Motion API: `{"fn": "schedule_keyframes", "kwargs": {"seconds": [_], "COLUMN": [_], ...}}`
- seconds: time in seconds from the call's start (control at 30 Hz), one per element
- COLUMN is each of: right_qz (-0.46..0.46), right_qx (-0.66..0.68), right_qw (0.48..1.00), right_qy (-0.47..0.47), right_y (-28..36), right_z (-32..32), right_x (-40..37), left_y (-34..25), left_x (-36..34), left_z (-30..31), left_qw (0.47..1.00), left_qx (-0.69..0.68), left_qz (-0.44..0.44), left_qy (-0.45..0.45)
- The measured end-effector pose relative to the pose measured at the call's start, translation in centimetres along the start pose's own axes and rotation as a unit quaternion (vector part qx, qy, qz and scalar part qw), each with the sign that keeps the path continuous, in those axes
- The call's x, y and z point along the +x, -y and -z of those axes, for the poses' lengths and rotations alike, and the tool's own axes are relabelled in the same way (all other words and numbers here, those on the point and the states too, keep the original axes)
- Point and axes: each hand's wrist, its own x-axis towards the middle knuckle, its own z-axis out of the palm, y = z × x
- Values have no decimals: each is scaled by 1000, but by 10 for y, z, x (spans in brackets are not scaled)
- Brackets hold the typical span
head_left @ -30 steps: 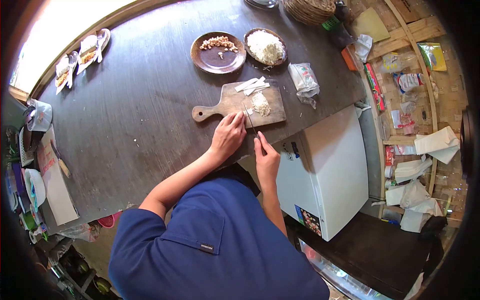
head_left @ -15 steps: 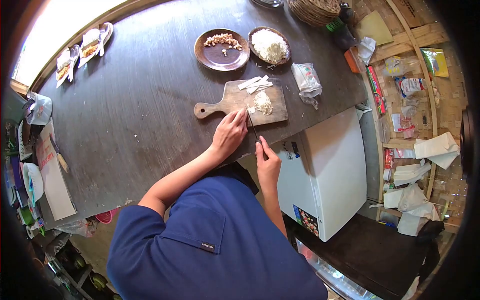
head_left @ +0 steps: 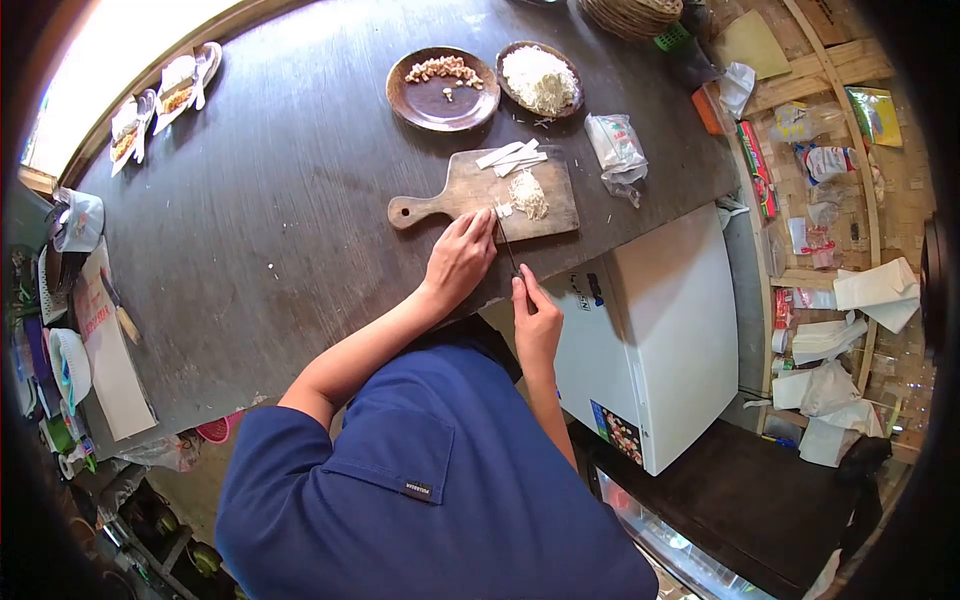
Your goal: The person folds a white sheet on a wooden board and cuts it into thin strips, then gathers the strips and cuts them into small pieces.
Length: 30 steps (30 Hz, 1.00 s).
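My right hand grips the handle of a dark, thin-bladed knife, its blade over the front of the wooden cutting board. My left hand rests at the board's front edge, fingers pressed together beside the blade; what they hold is mostly hidden, with small white bits at the fingertips. A pile of thin pale shreds lies just right of the blade. Several flat white strips lie at the board's back. Behind it stand a brown plate with small brownish pieces and a plate heaped with white shreds.
A white plastic packet lies right of the board on the dark table. Two small dishes with spoons stand back left. Woven baskets are at the back. A white fridge stands below the table's right edge.
The view has shifted slightly. Both hands and the knife remain in nearly the same place on the board, with the blade still beside my left fingertips.
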Motion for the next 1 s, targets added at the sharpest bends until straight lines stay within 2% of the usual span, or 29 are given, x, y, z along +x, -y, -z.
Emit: {"fn": "schedule_keyframes", "kwargs": {"seconds": [0.27, 0.3, 0.4, 0.53, 0.67, 0.8, 0.93, 1.0], "right_qz": [27, -23, -44, -6, -19, -21, -32, -15], "right_qx": [39, 43, 8, -24, -39, 32, -10, -19], "right_qw": [999, 999, 999, 1000, 999, 999, 999, 1000], "right_qy": [-21, 4, 21, 4, 9, 16, 40, 16], "right_y": [-4, 3, 14, 9, 12, 16, 12, 7], "right_z": [-16, -13, -1, -2, -7, -3, 7, -2], "right_x": [19, 22, 19, 5, 14, 24, 5, 0], "left_y": [-1, -1, 1, 0, -2, 2, 1, 1], "left_x": [1, -1, -2, 0, 0, 0, -1, 1], "left_z": [-2, -2, -3, -1, 3, 0, -1, 0], "left_qw": [1000, 1000, 1000, 1000, 999, 999, 999, 999], "left_qx": [-17, -15, -25, -19, -33, -40, -34, -35], "left_qz": [8, 15, 7, 6, 13, 7, 7, 7], "left_qy": [8, 5, 5, -4, 6, -2, 2, -1]}}
